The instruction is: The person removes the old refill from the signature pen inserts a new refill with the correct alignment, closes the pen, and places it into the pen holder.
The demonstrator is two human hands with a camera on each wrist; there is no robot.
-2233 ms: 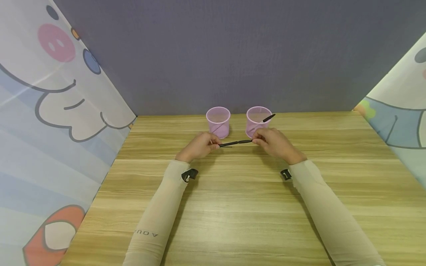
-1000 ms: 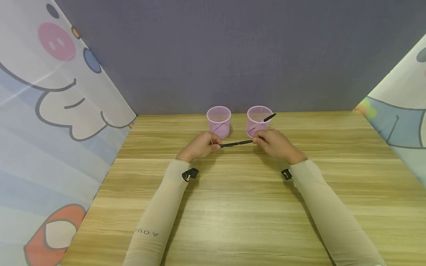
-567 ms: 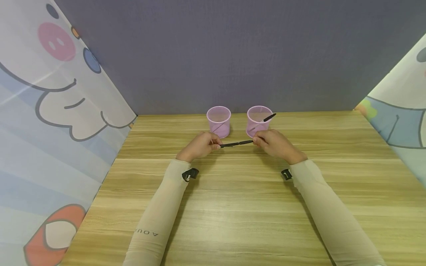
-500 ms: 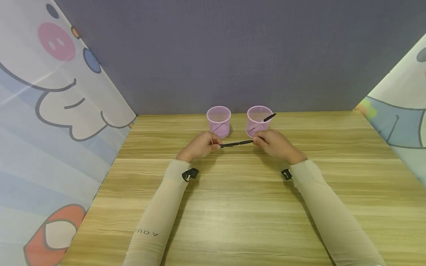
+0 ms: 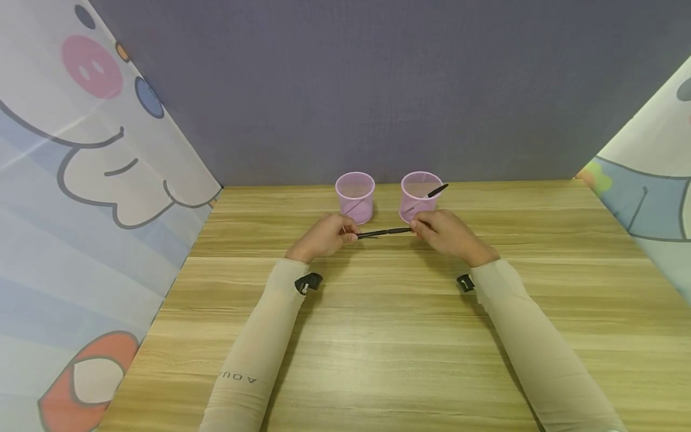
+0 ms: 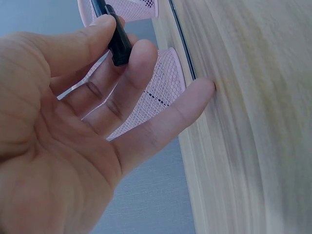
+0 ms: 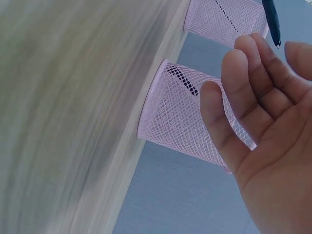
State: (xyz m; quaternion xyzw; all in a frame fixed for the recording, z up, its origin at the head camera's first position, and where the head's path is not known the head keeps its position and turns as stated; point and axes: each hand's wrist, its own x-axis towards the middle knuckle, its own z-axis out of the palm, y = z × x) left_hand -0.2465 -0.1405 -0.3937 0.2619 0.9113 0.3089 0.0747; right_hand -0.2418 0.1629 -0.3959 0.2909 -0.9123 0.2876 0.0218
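Observation:
A black pen (image 5: 393,231) is held almost level, close in front of two pink mesh cups. My left hand (image 5: 324,237) pinches its clip end (image 6: 119,48) between thumb and fingers, the little finger extended toward the table. My right hand (image 5: 442,233) hovers around the opposite end. In the right wrist view the bare pen tip (image 7: 277,41) shows in the gap between my thumb and loosely bent fingers (image 7: 236,70). Below the pen, a thin black rod (image 6: 183,39) lies along the table near my left little fingertip.
The left pink cup (image 5: 354,204) and right pink cup (image 5: 418,204) stand side by side near the grey back panel (image 5: 378,90). Another black pen (image 5: 438,191) leans out of the right cup. Cartoon-printed sheets (image 5: 65,240) flank the wooden table (image 5: 388,336).
Both hands stay almost in place. The pen's right end has dropped slightly and reaches a little farther toward my right fingers; the gap between pen and thin rod looks wider than a second ago.

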